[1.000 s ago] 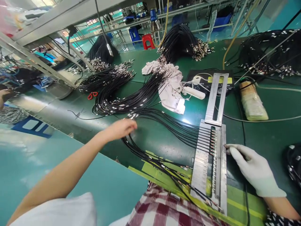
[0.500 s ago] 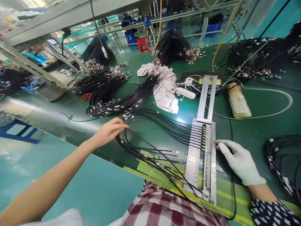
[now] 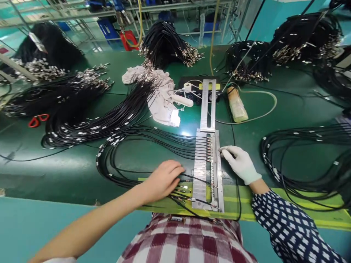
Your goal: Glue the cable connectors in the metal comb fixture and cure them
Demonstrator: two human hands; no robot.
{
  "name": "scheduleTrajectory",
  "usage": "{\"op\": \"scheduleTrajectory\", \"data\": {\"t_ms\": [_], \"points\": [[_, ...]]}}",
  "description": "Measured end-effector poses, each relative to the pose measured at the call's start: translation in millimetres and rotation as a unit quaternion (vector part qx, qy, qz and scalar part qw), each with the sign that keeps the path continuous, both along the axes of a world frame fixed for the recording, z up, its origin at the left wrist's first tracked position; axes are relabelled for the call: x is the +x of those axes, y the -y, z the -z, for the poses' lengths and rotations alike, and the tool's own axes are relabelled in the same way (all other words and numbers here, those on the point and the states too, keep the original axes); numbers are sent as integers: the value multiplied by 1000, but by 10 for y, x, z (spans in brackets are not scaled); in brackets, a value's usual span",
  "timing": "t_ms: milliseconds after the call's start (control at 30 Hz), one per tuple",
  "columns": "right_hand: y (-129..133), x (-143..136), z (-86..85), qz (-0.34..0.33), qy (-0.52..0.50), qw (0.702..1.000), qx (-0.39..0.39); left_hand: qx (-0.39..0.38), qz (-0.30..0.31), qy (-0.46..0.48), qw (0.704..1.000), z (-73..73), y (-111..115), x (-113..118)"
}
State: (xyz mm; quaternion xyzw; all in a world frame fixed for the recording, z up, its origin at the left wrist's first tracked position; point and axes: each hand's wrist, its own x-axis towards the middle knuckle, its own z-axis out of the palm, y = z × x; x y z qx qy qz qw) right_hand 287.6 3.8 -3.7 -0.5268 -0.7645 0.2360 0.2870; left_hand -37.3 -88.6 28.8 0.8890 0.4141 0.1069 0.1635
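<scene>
My bare left hand (image 3: 161,180) is closed over loose black cables, left of a slotted metal fixture (image 3: 200,171). From its fingertips a black cable (image 3: 199,178) runs across the fixture's lower half. In the fixture's upper slots lies a row of black cables (image 3: 175,137), their metal ends (image 3: 209,148) side by side. My right hand (image 3: 241,164), in a white glove, has thumb and fingers pinched together against the fixture's right edge; anything between them is hidden. More loose cable ends (image 3: 185,187) lie below my left hand.
Behind the fixture stand a black control box (image 3: 189,82) and a taped block (image 3: 237,106). Bundled black cables (image 3: 109,117) lie left, beside a cloth (image 3: 161,98) and red-handled scissors (image 3: 38,119). Coiled cables (image 3: 274,160) lie right. Yellow-green tape (image 3: 246,215) covers the table's front edge.
My left hand has moved right and down along the cables, closer to the fixture. My right hand stays at the fixture's right edge. The view has turned rightward.
</scene>
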Motion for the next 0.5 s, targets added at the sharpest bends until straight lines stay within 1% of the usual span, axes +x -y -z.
{"op": "scheduleTrajectory", "data": {"t_ms": [67,100,167,233,333,433,500], "points": [[6,1,-4,-5,0,1000,4,-5,36,21,999,44,-45,339],[8,2,-5,-7,0,1000,5,-11,42,26,999,66,-60,455],[11,2,-7,-8,0,1000,4,-36,36,39,998,101,-77,584],[12,0,-10,-9,-2,1000,0,-77,15,71,994,114,-94,606],[10,-3,-15,-16,-14,1000,-12,-124,-26,142,982,96,-154,549],[8,-3,-20,-21,-22,999,-22,-111,-46,192,974,82,-263,498],[7,-3,-26,-21,-24,999,-27,-85,-45,199,975,103,-343,491]]}}
